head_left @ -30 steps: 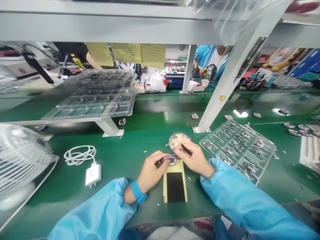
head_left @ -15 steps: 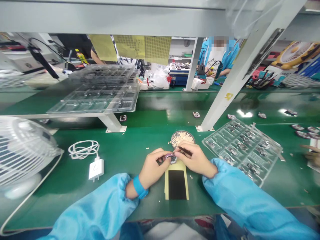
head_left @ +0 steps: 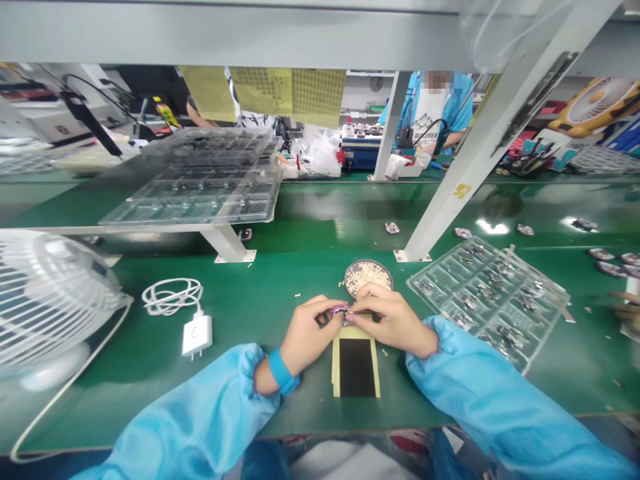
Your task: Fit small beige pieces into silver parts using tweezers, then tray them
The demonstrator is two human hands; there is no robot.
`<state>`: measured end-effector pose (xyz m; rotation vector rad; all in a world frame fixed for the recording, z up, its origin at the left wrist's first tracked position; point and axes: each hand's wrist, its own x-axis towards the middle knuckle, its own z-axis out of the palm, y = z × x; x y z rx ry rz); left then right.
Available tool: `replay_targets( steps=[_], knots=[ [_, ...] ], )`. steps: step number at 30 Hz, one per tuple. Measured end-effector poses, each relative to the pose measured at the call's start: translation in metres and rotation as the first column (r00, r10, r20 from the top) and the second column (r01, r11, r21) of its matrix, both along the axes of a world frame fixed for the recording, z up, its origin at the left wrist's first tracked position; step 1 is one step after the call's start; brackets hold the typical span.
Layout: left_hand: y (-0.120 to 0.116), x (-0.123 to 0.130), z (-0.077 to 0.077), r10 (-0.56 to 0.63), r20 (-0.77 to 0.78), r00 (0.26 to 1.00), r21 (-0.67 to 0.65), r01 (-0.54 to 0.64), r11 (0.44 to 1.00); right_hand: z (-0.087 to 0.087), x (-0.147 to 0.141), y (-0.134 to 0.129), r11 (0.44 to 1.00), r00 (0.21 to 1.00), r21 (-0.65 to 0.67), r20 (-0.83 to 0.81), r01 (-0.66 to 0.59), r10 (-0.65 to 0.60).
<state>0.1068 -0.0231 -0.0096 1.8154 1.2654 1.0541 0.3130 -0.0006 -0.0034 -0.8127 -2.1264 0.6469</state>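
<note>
A small purple-edged part [head_left: 340, 311] is pinched between the thumb and fingers of my left hand [head_left: 307, 333]. My right hand [head_left: 393, 320] meets it from the other side, its thumb and index fingertips closed at the part; a dark tool shows partly under its fingers. Just beyond my fingers stands a round dish [head_left: 369, 275] of small pale pieces. Below my hands lies a yellow sheet [head_left: 337, 373] with a black rectangle [head_left: 357, 368] on it.
A clear tray [head_left: 493, 293] with small parts is at the right, beside a metal post [head_left: 450, 180]. At the left are a white charger [head_left: 197, 335] with coiled cable and a white fan [head_left: 55, 307]. Stacked clear trays [head_left: 200, 193] rest on a shelf. A person [head_left: 435, 113] is across the bench.
The part in my left hand has tilted, showing more of its purple edge. My right fingertips have closed in on it, and the dark tool is less visible. The view has shifted slightly.
</note>
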Motion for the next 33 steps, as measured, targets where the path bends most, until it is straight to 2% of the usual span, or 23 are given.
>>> replay_targets(
  steps=[5, 13, 19, 28, 33],
  knots=[
    [0.0002, -0.0003, -0.0004, 0.005, -0.024, 1.0, 0.013, -0.005, 1.0, -0.0015, -0.0008, -0.0001, 1.0, 1.0, 0.007, 0.007, 0.017, -0.017],
    [0.0002, -0.0004, -0.0026, -0.014, -0.056, 0.998, 0.022, 0.015, 1.0, -0.0005, -0.0018, -0.0035, 1.0, 0.993, 0.02, 0.111, 0.023, -0.025],
    [0.0018, -0.0018, -0.0029, -0.019, -0.045, 0.999, 0.007, 0.02, 1.0, -0.0001, 0.0012, -0.0008, 0.998, 0.998, 0.043, 0.06, -0.036, 0.033],
    [-0.0037, -0.0009, -0.0029, -0.029, -0.121, 0.992, 0.126, 0.045, 0.991, -0.0003, -0.0006, -0.0009, 0.997, 0.996, 0.001, 0.054, -0.073, 0.073],
    [-0.0023, -0.0023, -0.0029, -0.018, -0.132, 0.991, 0.11, 0.032, 0.993, -0.0005, -0.0001, -0.001, 0.996, 0.996, 0.004, 0.034, -0.087, 0.086]
  ],
)
